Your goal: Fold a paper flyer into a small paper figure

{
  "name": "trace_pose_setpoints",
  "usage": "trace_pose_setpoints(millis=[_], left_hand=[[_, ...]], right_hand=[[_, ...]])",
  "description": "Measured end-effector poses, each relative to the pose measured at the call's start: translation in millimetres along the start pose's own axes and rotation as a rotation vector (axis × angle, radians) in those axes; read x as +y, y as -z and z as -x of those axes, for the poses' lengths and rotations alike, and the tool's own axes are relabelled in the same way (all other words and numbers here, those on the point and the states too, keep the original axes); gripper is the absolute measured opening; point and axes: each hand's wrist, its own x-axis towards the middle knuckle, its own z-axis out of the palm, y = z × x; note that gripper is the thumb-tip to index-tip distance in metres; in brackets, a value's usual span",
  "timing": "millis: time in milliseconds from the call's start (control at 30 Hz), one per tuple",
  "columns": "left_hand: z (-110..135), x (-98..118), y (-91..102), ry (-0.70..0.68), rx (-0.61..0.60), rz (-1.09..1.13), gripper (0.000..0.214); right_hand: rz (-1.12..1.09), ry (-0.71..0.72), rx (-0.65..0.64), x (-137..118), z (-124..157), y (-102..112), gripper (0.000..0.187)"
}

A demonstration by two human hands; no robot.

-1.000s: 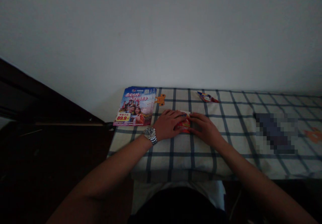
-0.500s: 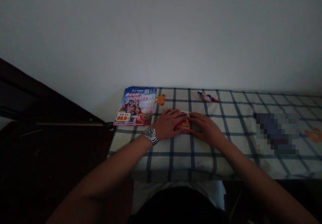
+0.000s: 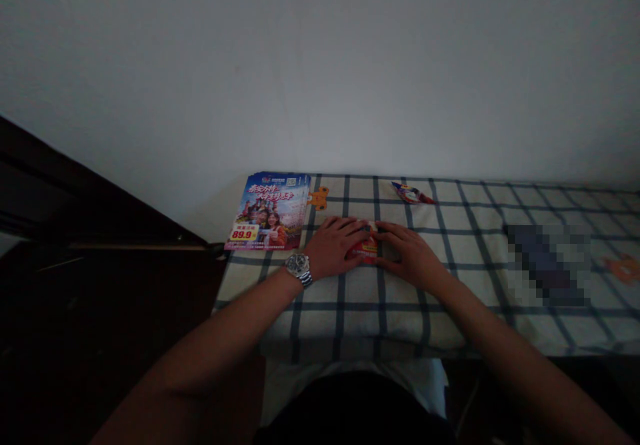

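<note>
A small folded flyer, red with a bit of yellow, lies on the checked cloth between my two hands. My left hand, with a metal watch at the wrist, grips its left side, the fingers bent over the top. On the other side, my right hand holds the right edge between thumb and fingers. Much of the paper is hidden under the fingers. To the left lies a stack of printed flyers, blue and pink, the top one marked 89.9.
A folded piece of coloured paper lies toward the back, near the wall. At the right is a pixelated dark object. The checked cloth covers the surface; a dark wooden piece stands at the left.
Almost nothing differs. Both hands stay on the folded flyer, which shows a very slight shift in tilt between the fingers.
</note>
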Motion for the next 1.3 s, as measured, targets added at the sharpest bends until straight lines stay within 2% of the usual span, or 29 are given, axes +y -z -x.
trace_pose_setpoints(millis=[333, 800, 1300], left_hand=[[-0.4, 5.3, 3.4, 0.002, 0.02, -0.029, 0.048], [0.2, 4.7, 1.1, -0.003, 0.008, -0.045, 0.048], [0.7, 3.5, -0.9, 0.002, 0.004, -0.035, 0.049]], right_hand=[[0.046, 0.024, -0.03, -3.5, -3.7, 6.2, 0.044], [0.086, 0.024, -0.065, -3.6, -1.9, 3.4, 0.043], [0.064, 0.012, -0.076, 0.2, 2.7, -0.2, 0.051]])
